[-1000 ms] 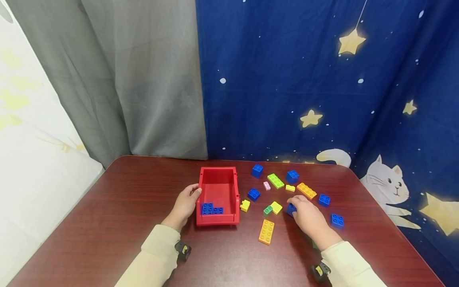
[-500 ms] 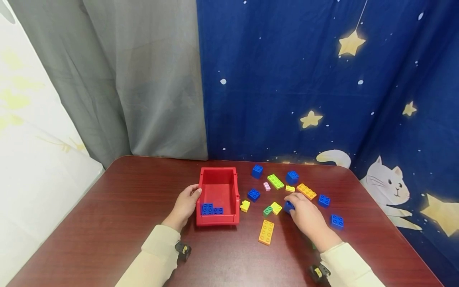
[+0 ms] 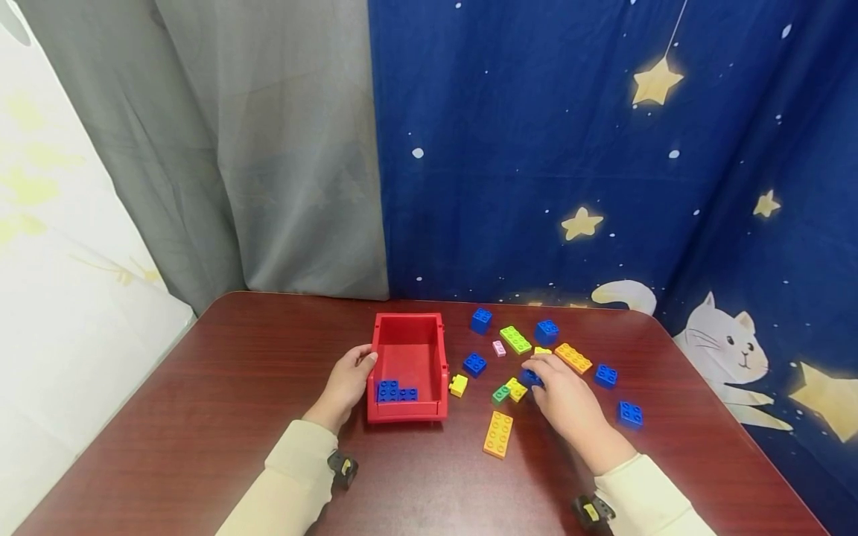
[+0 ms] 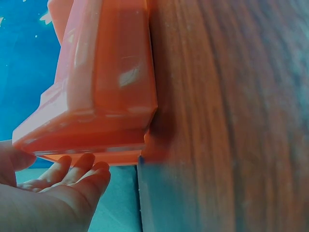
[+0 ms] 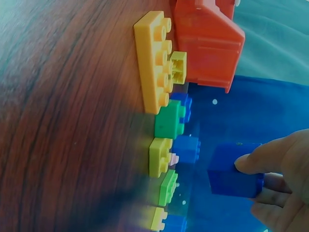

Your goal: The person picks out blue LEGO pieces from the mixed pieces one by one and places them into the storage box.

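A red plastic bin [image 3: 407, 412] stands on the table with several blue bricks [image 3: 389, 391] inside at its near end. My left hand [image 3: 345, 387] grips its left rim; the left wrist view has the thumb and fingers at the edge of the bin [image 4: 106, 87]. My right hand [image 3: 568, 402] pinches a blue building brick [image 5: 234, 169] between thumb and fingers, raised off the table in the right wrist view. Next to that hand lie a yellow brick [image 3: 517, 389] and a green brick [image 3: 500, 394]. The hand partly hides the held brick in the head view.
More bricks lie scattered right of the bin: an orange one [image 3: 498, 434] in front, a lime one [image 3: 515, 339], a pink one [image 3: 499, 348], another orange one [image 3: 573, 357] and several blue ones [image 3: 630, 413]. Curtains [image 3: 536, 149] hang behind the table.
My right hand has lifted the blue brick and moved it a little to the left, toward the yellow brick. The left hand and the bin have stayed in place.
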A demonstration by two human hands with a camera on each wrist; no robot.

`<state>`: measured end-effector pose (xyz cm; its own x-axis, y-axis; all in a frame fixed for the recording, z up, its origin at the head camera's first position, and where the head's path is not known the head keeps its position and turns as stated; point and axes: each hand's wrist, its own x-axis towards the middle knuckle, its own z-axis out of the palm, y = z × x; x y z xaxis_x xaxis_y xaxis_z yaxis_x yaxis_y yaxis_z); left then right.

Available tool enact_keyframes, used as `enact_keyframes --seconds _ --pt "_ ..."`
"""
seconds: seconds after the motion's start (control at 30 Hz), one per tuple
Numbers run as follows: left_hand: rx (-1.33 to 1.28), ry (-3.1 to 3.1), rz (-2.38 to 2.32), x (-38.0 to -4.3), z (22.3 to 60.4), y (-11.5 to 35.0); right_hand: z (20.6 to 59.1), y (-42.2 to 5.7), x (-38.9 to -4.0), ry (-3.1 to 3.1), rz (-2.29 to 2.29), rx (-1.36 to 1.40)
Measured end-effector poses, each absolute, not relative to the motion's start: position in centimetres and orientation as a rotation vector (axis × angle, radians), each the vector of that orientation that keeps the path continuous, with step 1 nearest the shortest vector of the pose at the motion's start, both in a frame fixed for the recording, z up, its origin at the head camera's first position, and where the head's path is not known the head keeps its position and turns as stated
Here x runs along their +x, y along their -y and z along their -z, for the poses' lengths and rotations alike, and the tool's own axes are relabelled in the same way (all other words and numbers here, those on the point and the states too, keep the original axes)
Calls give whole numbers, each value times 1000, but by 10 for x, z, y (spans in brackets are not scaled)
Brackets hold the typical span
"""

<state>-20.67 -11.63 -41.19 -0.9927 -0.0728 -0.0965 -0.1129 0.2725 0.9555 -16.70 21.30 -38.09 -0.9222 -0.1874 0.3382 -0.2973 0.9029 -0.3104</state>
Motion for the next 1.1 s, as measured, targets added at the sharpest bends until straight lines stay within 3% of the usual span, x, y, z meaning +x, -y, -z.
enact_keyframes --seconds 1.1 --pt "-204 -2472 -1884 -208 412 116 358 -167 -153 2517 -458 698"
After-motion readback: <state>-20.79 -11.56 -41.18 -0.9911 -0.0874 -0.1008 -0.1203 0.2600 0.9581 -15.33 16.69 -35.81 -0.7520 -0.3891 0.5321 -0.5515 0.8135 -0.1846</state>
